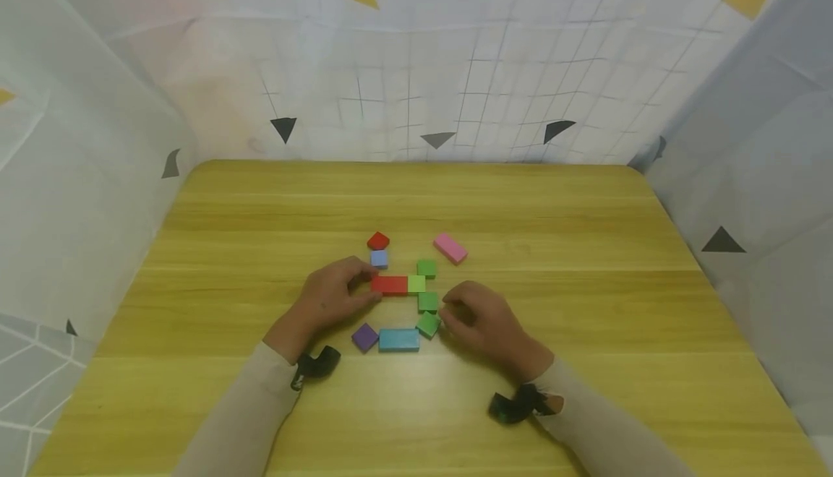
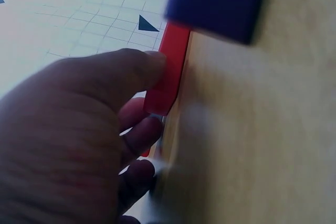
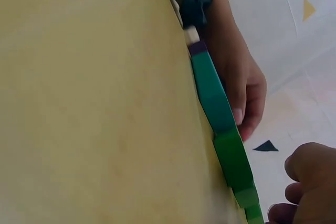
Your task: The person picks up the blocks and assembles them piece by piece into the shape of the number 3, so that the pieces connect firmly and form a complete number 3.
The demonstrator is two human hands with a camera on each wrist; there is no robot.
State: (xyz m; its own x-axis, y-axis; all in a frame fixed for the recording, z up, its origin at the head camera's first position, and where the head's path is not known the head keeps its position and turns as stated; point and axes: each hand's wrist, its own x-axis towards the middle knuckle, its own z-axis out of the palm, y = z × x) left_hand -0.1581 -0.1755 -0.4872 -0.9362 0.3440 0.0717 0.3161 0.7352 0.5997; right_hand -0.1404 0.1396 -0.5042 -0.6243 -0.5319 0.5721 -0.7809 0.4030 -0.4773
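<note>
Left hand (image 1: 328, 295) pinches the left end of a red rectangular block (image 1: 390, 286) between thumb and fingers, hand partly open around it; block lies mid-table, its right end against a light-green square block (image 1: 416, 285). Right hand (image 1: 484, 321), fingers loosely curled, holds nothing, just beside a tilted green square block (image 1: 428, 325). Below the red block: a blue rectangular block (image 1: 399, 340), a purple square block (image 1: 365, 337) at its left. Above: a pale-blue square block (image 1: 379, 259); a pink rectangular block (image 1: 450, 248) lies apart, upper right.
</note>
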